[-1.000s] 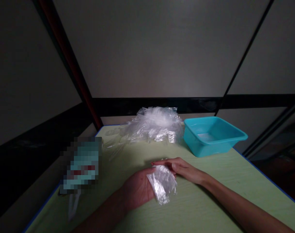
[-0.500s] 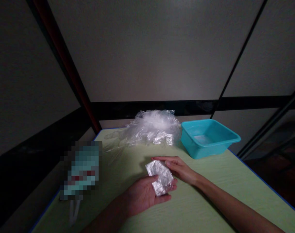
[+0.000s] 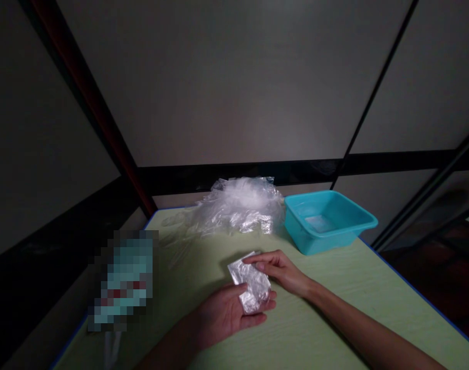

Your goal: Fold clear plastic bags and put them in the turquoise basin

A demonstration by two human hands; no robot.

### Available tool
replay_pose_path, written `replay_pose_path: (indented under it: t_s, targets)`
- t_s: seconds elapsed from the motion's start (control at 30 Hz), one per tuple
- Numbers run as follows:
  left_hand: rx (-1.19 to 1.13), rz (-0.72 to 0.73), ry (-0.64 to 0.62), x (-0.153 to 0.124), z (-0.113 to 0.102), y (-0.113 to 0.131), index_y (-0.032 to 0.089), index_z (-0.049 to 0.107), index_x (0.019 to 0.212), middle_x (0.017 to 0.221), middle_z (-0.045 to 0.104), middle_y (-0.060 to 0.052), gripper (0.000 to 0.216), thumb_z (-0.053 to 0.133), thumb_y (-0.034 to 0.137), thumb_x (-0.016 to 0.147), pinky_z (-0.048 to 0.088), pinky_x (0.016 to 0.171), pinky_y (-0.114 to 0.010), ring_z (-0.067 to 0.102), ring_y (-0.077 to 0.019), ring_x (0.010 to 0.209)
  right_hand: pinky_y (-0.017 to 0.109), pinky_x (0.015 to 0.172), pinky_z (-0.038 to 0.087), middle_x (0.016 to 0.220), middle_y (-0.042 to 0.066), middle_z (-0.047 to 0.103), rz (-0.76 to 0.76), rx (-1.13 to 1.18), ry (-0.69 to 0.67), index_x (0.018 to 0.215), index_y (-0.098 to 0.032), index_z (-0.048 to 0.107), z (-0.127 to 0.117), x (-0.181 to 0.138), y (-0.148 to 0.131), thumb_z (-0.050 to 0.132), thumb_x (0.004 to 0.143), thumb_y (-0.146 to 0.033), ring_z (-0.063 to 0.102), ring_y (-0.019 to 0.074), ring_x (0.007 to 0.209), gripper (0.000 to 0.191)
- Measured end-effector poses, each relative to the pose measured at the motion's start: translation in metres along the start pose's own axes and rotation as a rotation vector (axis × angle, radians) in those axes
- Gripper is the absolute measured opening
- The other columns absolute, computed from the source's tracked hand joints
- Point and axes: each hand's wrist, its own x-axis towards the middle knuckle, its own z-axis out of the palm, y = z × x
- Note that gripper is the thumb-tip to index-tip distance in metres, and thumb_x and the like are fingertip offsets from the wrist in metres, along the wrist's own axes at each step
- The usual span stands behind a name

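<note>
A folded square of crinkled clear plastic film [image 3: 251, 285] lies across the palm and fingers of my left hand [image 3: 226, 313]. The left thumb presses on its top while the fingers support it from below. My right hand [image 3: 282, 270] reaches in from the right, its index finger and thumb against the packet's upper edge and face. Both hands are just above the table. Whether the film is a bag or a glove, I cannot tell.
A loose heap of clear thin plastic [image 3: 242, 205] lies at the table's back edge. To its right stands a turquoise basin [image 3: 315, 244] with some clear plastic inside. On the left is a pixelated greenish object [image 3: 128, 272]. The green table [image 3: 334, 318] has a blue edge; panelled walls rise behind.
My right fingers have moved left, and the index finger now lies over the packet's top face. My left hand keeps its hold. The whole view has shifted slightly.
</note>
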Motion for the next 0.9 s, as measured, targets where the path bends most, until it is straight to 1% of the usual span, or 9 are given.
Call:
replay_pose_path:
  t_s: [0.17,0.3,0.37,0.43,0.5,0.53,0.6,0.73,0.9]
  targets:
    - [0.166,-0.060,-0.027,-0.004,0.004,0.000,0.007,0.058,0.107,0.117,0.054,-0.017,0.040,0.048,0.036,0.081,0.030,0.093,-0.035,0.050,-0.0257,0.108,0.028,0.066,0.041,0.088,0.004,0.065,-0.017,-0.056,0.064,0.097,-0.018,0.066,0.002,0.001,-0.018,0.056,0.077,-0.039,0.053,0.0150,0.074,0.031]
    - [0.316,-0.143,-0.118,-0.006,0.014,0.007,0.009,0.060,0.105,0.112,0.057,-0.018,0.038,0.048,0.037,0.082,0.034,0.088,-0.038,0.055,-0.0273,0.102,0.026,0.057,0.041,0.082,0.002,0.064,-0.028,-0.193,0.061,0.104,-0.020,0.063,-0.004,-0.004,-0.053,0.054,0.079,-0.038,0.051,0.0120,0.062,0.032]
    - [0.383,-0.133,-0.131,0.001,0.023,0.015,0.008,0.061,0.102,0.109,0.059,-0.019,0.034,0.050,0.034,0.082,0.035,0.086,-0.038,0.056,-0.0271,0.099,0.026,0.057,0.042,0.085,0.002,0.064,-0.072,-0.247,0.074,0.106,-0.022,0.061,-0.013,-0.007,-0.074,0.054,0.079,-0.036,0.052,0.0126,0.065,0.032]
    - [0.425,-0.040,-0.051,0.016,0.034,0.025,0.009,0.063,0.094,0.101,0.062,-0.018,0.028,0.051,0.030,0.081,0.036,0.084,-0.037,0.059,-0.0249,0.093,0.027,0.063,0.044,0.096,0.003,0.063,-0.139,-0.295,0.125,0.106,-0.023,0.061,-0.028,-0.010,-0.096,0.055,0.078,-0.034,0.054,0.0148,0.076,0.030]
    - [0.453,0.092,0.084,0.038,0.045,0.036,0.010,0.063,0.082,0.085,0.066,-0.014,0.022,0.055,0.030,0.078,0.039,0.079,-0.034,0.061,-0.0205,0.080,0.029,0.069,0.045,0.102,0.003,0.063,-0.191,-0.334,0.201,0.105,-0.023,0.061,-0.046,-0.012,-0.114,0.056,0.078,-0.031,0.055,0.0159,0.083,0.029]
    - [0.458,0.153,0.141,0.051,0.051,0.041,0.010,0.063,0.078,0.081,0.066,-0.012,0.020,0.057,0.030,0.076,0.040,0.076,-0.032,0.061,-0.0193,0.076,0.029,0.071,0.045,0.102,0.003,0.063,-0.199,-0.352,0.245,0.104,-0.022,0.062,-0.056,-0.013,-0.121,0.056,0.077,-0.030,0.055,0.0162,0.085,0.029]
    - [0.426,0.211,0.282,0.078,0.061,0.052,0.011,0.060,0.070,0.069,0.063,-0.008,0.021,0.061,0.031,0.073,0.040,0.069,-0.031,0.059,-0.0172,0.067,0.030,0.069,0.046,0.098,0.003,0.064,-0.171,-0.399,0.321,0.104,-0.021,0.062,-0.076,-0.016,-0.130,0.058,0.076,-0.031,0.057,0.0164,0.081,0.030]
    - [0.401,0.217,0.339,0.121,0.070,0.067,0.012,0.057,0.062,0.058,0.057,-0.003,0.026,0.062,0.036,0.071,0.039,0.062,-0.029,0.053,-0.0136,0.057,0.027,0.062,0.047,0.095,0.004,0.066,-0.095,-0.376,0.428,0.105,-0.019,0.061,-0.110,-0.027,-0.136,0.059,0.074,-0.034,0.060,0.0148,0.071,0.034]
    - [0.343,0.260,0.380,0.146,0.074,0.070,0.013,0.055,0.065,0.057,0.053,-0.001,0.018,0.066,0.027,0.068,0.035,0.058,-0.026,0.048,-0.0111,0.055,0.025,0.057,0.048,0.090,0.005,0.067,-0.032,-0.326,0.492,0.104,-0.019,0.061,-0.134,-0.042,-0.135,0.062,0.071,-0.035,0.060,0.0136,0.066,0.037]
